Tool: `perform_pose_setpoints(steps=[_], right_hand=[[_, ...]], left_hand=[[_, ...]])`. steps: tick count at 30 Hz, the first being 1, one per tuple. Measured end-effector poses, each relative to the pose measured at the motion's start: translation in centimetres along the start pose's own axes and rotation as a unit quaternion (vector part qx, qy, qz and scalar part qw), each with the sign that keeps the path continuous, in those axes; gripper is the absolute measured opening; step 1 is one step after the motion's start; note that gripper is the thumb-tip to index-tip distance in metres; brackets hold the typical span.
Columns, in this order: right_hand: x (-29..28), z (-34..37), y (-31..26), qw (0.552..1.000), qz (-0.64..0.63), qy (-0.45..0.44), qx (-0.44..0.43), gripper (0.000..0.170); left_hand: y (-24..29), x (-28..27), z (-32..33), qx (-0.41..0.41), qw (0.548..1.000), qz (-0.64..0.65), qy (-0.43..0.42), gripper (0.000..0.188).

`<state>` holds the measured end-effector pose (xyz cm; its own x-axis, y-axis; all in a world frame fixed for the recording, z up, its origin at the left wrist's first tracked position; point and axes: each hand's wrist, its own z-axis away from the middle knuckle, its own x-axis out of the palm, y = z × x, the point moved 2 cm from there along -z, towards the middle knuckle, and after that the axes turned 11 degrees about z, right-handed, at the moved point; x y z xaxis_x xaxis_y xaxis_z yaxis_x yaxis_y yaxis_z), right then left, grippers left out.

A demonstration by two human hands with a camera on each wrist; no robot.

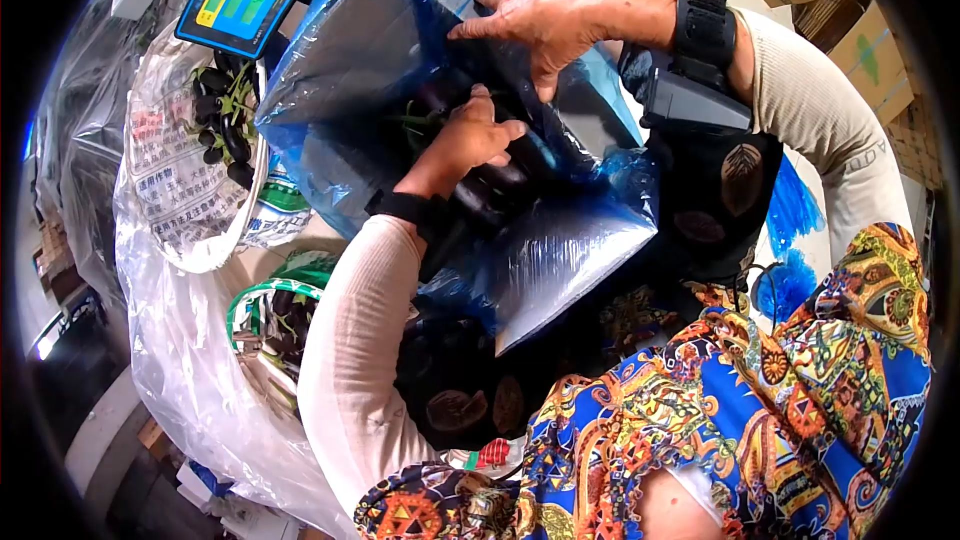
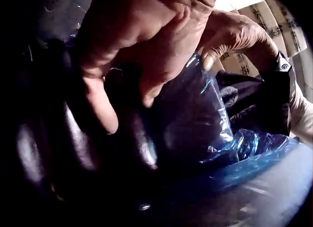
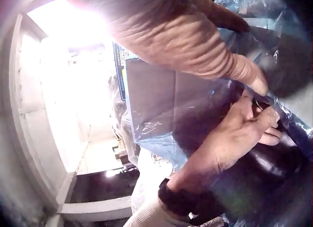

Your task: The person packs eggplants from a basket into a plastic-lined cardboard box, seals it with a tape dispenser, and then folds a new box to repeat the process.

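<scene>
A carton lined with a blue plastic bag (image 1: 345,50) stands before me with dark purple eggplants (image 1: 492,190) inside. My left hand (image 1: 462,145) reaches into it from the near side. In the left wrist view its thumb and a finger point down, apart, over glossy eggplants (image 2: 80,139); the inside is dark. My right hand (image 1: 560,28) spreads across the far right side of the lining, fingers over the plastic and thumb pointing down. In the right wrist view the right thumb is just above my left hand (image 3: 234,134).
A scale with a lit display (image 1: 243,0) stands at upper left. Below it a printed white sack (image 1: 165,175) holds small eggplants (image 1: 228,115). A green-rimmed basket (image 1: 240,312) with more eggplants stands left of my left forearm. Cardboard boxes (image 1: 870,65) are stacked at upper right.
</scene>
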<state>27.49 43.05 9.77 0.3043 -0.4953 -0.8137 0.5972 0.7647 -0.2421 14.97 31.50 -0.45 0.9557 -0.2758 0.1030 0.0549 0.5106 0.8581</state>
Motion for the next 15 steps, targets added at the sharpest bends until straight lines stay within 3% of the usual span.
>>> perform_pose_setpoints(steps=[1, 4, 8, 11, 12, 14, 15], right_hand=[[-0.2, 0.3, -0.3, 1.000, 0.009, -0.002, 0.009, 0.121], [-0.4, 0.1, -0.1, 0.999, 0.036, -0.016, -0.003, 0.121], [-0.7, -0.2, 0.1, 0.999, 0.048, 0.000, -0.026, 0.117], [-0.6, 0.1, 0.1, 0.993, 0.107, 0.024, -0.040, 0.110], [-0.6, 0.2, 0.0, 0.990, 0.128, 0.036, -0.040, 0.107], [-0.8, 0.5, 0.0, 0.982, 0.171, 0.067, -0.046, 0.101], [-0.6, 1.1, 1.0, 0.961, 0.203, 0.158, -0.104, 0.078]], left_hand=[[0.3, 0.2, 0.1, -0.078, 0.995, -0.045, 0.030, 0.093], [2.0, 1.0, -0.3, -0.160, 0.980, -0.113, 0.035, 0.092], [0.3, -0.2, -0.3, -0.121, 0.988, -0.094, 0.021, 0.090], [3.9, -3.5, 2.0, -0.170, 0.983, -0.034, -0.059, 0.065], [6.1, -5.3, 4.9, -0.094, 0.994, 0.034, -0.055, 0.049], [8.9, -8.6, 10.5, 0.016, 0.996, 0.039, 0.073, 0.043], [10.4, -9.2, 13.5, 0.049, 0.987, 0.070, 0.139, 0.043]])
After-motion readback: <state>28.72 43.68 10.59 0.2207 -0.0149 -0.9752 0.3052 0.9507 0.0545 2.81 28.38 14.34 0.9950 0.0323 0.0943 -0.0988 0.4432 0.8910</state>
